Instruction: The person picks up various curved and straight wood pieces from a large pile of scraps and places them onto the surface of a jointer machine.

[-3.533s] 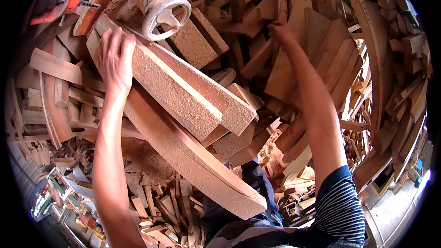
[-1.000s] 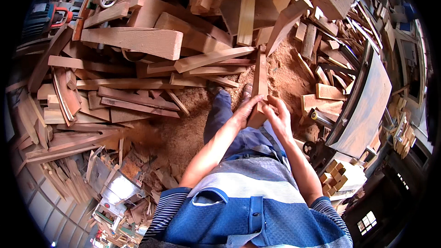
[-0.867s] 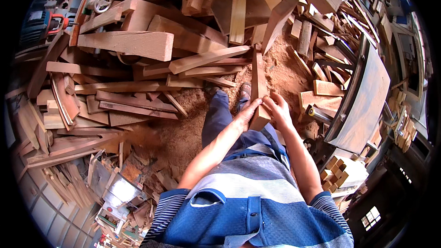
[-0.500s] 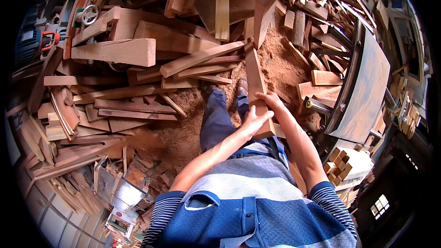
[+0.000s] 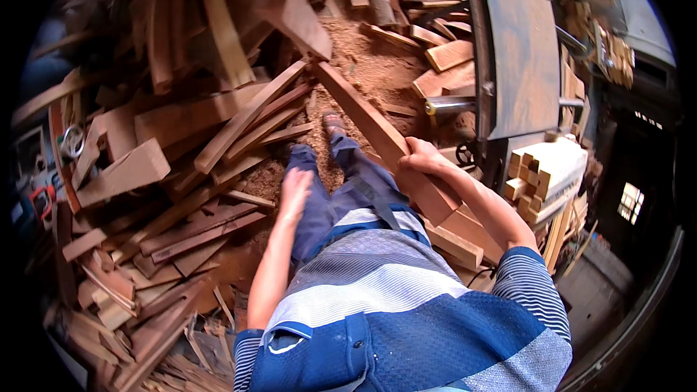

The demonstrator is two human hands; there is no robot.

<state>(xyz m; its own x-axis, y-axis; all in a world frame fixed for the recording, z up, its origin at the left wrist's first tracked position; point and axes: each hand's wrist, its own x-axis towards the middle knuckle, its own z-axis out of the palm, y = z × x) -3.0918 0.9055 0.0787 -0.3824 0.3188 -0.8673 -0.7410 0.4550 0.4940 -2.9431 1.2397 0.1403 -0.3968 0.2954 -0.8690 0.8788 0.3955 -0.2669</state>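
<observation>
Sawdusty floor (image 5: 363, 51), plank (image 5: 363, 112) in right grip (image 5: 425, 157)

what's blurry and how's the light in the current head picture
In the head view, the left hand is blurred, the right hand on the long board clearer; in that same head view, the upper-left wood looks soft, and the window shines bright amid deep shadow.

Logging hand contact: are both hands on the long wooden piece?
No, only the right hand grips the long wooden piece; the left hand is apart from it.
</observation>
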